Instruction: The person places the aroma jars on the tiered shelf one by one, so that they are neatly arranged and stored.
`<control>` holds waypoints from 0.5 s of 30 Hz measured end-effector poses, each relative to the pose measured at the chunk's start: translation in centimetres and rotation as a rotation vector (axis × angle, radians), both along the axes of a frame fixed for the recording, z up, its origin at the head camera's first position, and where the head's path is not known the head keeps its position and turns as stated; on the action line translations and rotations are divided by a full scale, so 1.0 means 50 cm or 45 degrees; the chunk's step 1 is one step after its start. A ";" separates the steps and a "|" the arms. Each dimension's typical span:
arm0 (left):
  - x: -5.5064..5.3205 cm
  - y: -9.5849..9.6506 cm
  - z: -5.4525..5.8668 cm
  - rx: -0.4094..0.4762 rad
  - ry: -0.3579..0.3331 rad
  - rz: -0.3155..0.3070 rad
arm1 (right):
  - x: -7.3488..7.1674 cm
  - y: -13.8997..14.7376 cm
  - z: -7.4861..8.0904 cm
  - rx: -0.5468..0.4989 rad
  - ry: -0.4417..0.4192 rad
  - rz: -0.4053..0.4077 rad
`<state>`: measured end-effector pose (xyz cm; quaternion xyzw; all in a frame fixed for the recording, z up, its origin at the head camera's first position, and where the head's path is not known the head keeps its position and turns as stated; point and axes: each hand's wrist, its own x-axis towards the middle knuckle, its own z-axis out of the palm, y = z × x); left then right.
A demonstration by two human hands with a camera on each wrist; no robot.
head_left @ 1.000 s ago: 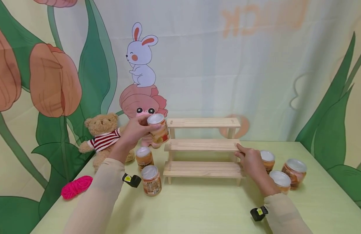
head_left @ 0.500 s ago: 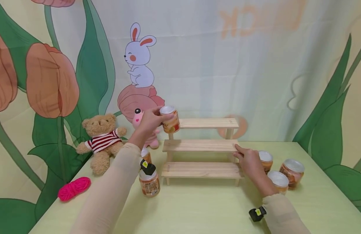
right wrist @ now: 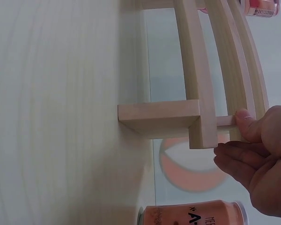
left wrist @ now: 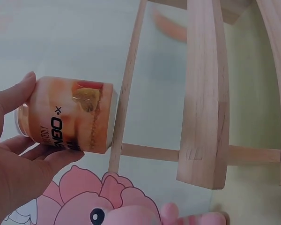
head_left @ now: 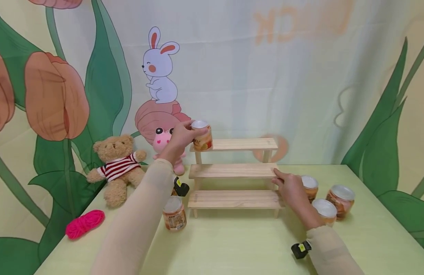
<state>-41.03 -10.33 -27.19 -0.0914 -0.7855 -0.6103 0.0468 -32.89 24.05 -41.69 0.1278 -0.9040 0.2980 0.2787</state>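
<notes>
My left hand grips an orange printed can with a silvery top, thumb on one side and fingers on the other. The can is at the left end of the top board of a three-step wooden rack. In the left wrist view its base is close against that board; whether it bears weight there I cannot tell. With thumb and fingers, my right hand pinches the right end of the middle board, also seen in the right wrist view.
One similar can stands left of the rack, another mostly hidden behind my left forearm. Three more cans stand at the right. A teddy bear, a pink plush toy and pink yarn are at the left.
My left hand has carried the can rightward and up from beside the rack to the left end of the top board. My right hand keeps its hold on the middle board.
</notes>
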 end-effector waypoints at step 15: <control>-0.038 0.032 -0.004 0.045 -0.012 -0.017 | 0.004 0.002 0.005 0.018 -0.043 0.036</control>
